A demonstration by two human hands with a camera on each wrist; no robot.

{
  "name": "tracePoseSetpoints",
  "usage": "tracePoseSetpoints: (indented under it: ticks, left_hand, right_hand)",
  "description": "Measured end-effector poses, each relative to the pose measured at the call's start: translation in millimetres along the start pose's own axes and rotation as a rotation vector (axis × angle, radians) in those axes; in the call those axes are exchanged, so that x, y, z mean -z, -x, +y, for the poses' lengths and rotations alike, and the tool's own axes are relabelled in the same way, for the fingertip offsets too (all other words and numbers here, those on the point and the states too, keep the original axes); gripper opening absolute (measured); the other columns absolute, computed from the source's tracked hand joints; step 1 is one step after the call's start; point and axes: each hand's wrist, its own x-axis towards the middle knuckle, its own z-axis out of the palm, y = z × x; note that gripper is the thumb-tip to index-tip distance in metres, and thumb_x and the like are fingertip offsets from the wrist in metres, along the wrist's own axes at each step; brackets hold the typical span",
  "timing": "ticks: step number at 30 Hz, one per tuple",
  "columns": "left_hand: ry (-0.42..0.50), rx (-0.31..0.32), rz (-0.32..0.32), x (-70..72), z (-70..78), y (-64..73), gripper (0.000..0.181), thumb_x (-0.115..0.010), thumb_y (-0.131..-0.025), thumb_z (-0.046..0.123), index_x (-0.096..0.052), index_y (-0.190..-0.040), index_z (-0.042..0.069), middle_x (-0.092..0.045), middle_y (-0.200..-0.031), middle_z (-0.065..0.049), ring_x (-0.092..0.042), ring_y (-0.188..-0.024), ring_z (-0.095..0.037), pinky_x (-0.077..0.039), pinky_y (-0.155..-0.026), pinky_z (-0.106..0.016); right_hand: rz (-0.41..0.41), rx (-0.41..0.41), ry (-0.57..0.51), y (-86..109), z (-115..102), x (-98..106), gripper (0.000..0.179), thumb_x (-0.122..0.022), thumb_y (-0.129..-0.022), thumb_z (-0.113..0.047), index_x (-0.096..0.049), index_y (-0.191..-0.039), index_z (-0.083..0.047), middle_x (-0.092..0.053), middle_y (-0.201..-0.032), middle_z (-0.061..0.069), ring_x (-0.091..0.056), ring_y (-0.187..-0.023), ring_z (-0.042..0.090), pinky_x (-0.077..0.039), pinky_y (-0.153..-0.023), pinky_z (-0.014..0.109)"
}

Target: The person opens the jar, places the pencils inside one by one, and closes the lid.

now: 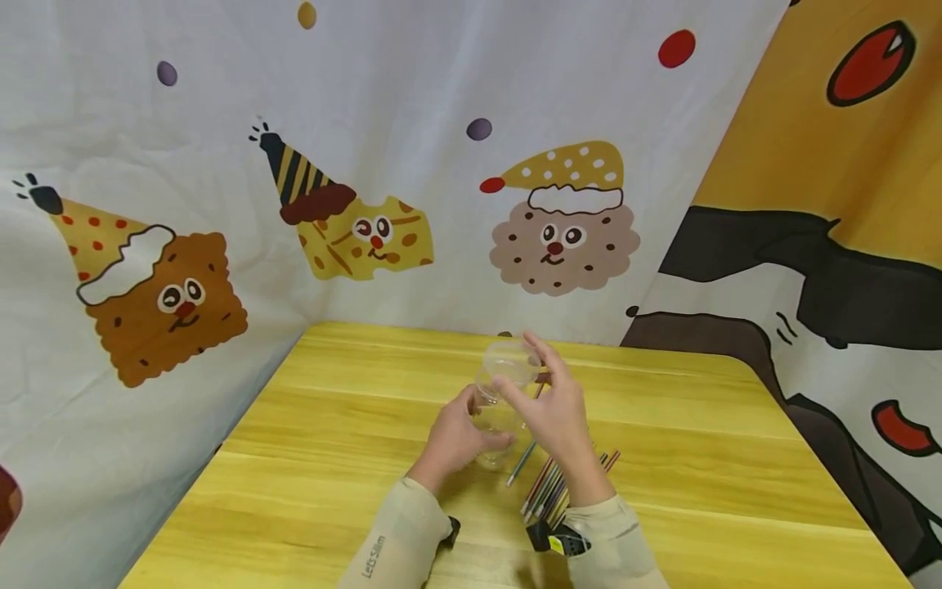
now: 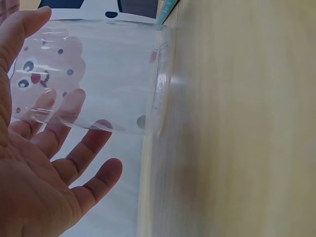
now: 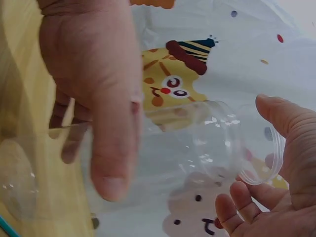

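A clear plastic jar (image 1: pixel 495 421) stands upright over the middle of the table, its base at the tabletop in the left wrist view. My left hand (image 1: pixel 452 438) holds it around the side, thumb on one side and fingers on the other. At the jar's mouth, my right hand (image 1: pixel 559 413) grips a clear round lid (image 1: pixel 509 353) by its edge, between thumb and fingers. The lid (image 3: pixel 277 160) is tilted and sits just off the jar's threaded neck (image 3: pixel 219 140) in the right wrist view.
Several coloured pencils (image 1: pixel 546 489) lie in a bunch under my right forearm. A teal pencil (image 1: pixel 521 465) lies apart from them, beside the jar. The wooden table (image 1: pixel 331 409) ends at a cartoon-printed curtain (image 1: pixel 412 98) behind it.
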Motion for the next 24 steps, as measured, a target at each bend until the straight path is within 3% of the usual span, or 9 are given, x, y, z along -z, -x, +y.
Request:
tracePoseSetpoints:
  ticks: [4,7,11,14,17,24]
  left_hand:
    - [-0.001,-0.014,0.009,-0.9,-2.2,-0.5,0.061,-0.097,-0.079,0.042,-0.06,-0.123,0.021,-0.067,-0.135,-0.013,-0.06,-0.125,-0.037,-0.055,-0.096,-0.053]
    - [-0.005,-0.009,0.019,-1.9,-2.5,-0.6,0.069,-0.098,-0.077,0.042,-0.061,-0.133,0.027,-0.067,-0.131,-0.016,-0.062,-0.121,-0.036,-0.055,-0.095,-0.052]
    - [-0.023,-0.002,0.022,-2.0,-0.9,-0.8,0.07,-0.098,-0.076,0.043,-0.061,-0.132,0.024,-0.067,-0.129,-0.018,-0.063,-0.115,-0.034,-0.056,-0.09,-0.048]
    - [-0.025,0.006,0.022,-1.3,2.2,-1.3,0.069,-0.098,-0.075,0.043,-0.061,-0.129,0.023,-0.066,-0.128,-0.018,-0.062,-0.109,-0.032,-0.055,-0.085,-0.044]
    - [-0.027,0.013,0.019,-0.7,4.5,-2.1,0.066,-0.098,-0.075,0.042,-0.06,-0.124,0.021,-0.065,-0.127,-0.019,-0.061,-0.106,-0.03,-0.054,-0.083,-0.042]
    - [-0.024,0.027,0.016,-1.2,2.4,-1.2,0.069,-0.099,-0.074,0.042,-0.061,-0.128,0.024,-0.066,-0.132,-0.018,-0.063,-0.117,-0.033,-0.057,-0.092,-0.051]
  right_hand:
    - [0.021,-0.04,-0.003,-5.1,0,18,0.071,-0.083,-0.095,-0.039,-0.05,-0.158,-0.032,-0.057,-0.15,0.009,-0.061,-0.115,0.033,-0.054,-0.068,0.027]
    - [0.048,-0.031,0.061,-12.5,7,37,0.069,-0.081,-0.096,-0.041,-0.051,-0.158,-0.03,-0.057,-0.151,0.011,-0.061,-0.12,0.033,-0.055,-0.081,0.033]
    - [0.062,0.039,0.201,-23.3,30,64,0.068,-0.079,-0.098,-0.039,-0.054,-0.157,-0.017,-0.058,-0.152,0.019,-0.059,-0.126,0.039,-0.053,-0.096,0.049]
    - [0.0,0.039,0.3,-29.0,54,86,0.069,-0.077,-0.1,-0.04,-0.053,-0.156,-0.009,-0.055,-0.154,0.025,-0.056,-0.131,0.046,-0.052,-0.101,0.06]
    - [-0.097,-0.012,0.408,-30.8,81,105,0.073,-0.072,-0.102,-0.047,-0.05,-0.156,-0.003,-0.052,-0.156,0.028,-0.055,-0.133,0.051,-0.051,-0.102,0.067]
    - [-0.303,-0.111,0.589,-22.6,136,124,0.075,-0.071,-0.102,-0.049,-0.052,-0.153,0.002,-0.055,-0.151,0.034,-0.06,-0.127,0.055,-0.054,-0.098,0.068]
